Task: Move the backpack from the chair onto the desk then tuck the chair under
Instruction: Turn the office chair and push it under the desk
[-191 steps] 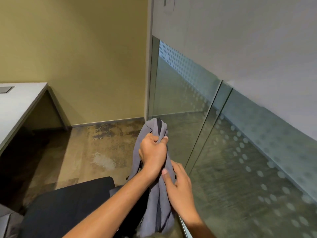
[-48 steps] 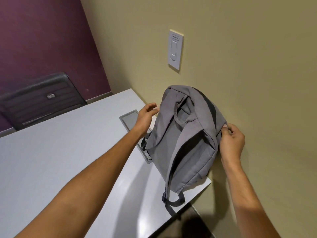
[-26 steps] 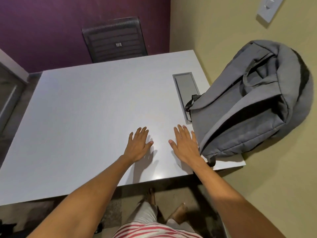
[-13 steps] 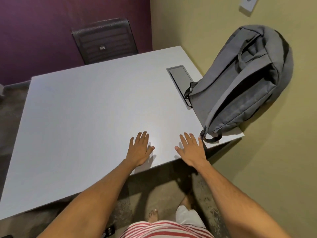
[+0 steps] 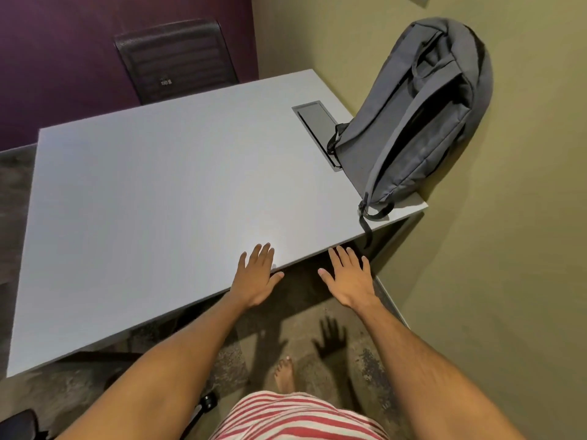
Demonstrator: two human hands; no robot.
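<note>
The grey backpack (image 5: pixel 409 122) stands on the right corner of the white desk (image 5: pixel 158 192), leaning against the yellow wall, one strap hanging over the desk's front edge. My left hand (image 5: pixel 255 277) is open, fingers spread, over the desk's front edge. My right hand (image 5: pixel 347 277) is open too, held in the air just off the edge, holding nothing. Of the chair behind me, only a black caster (image 5: pixel 208 401) and a dark edge (image 5: pixel 22 423) show at the bottom left.
A second black mesh chair (image 5: pixel 174 58) stands at the desk's far side against the purple wall. A grey cable hatch (image 5: pixel 314 117) is set in the desktop beside the backpack. My bare foot (image 5: pixel 284 374) is on the mottled floor by the yellow wall.
Both hands let go of the backpack after setting it on the desk and have drawn back toward the front edge. My view has backed away from the desk.
</note>
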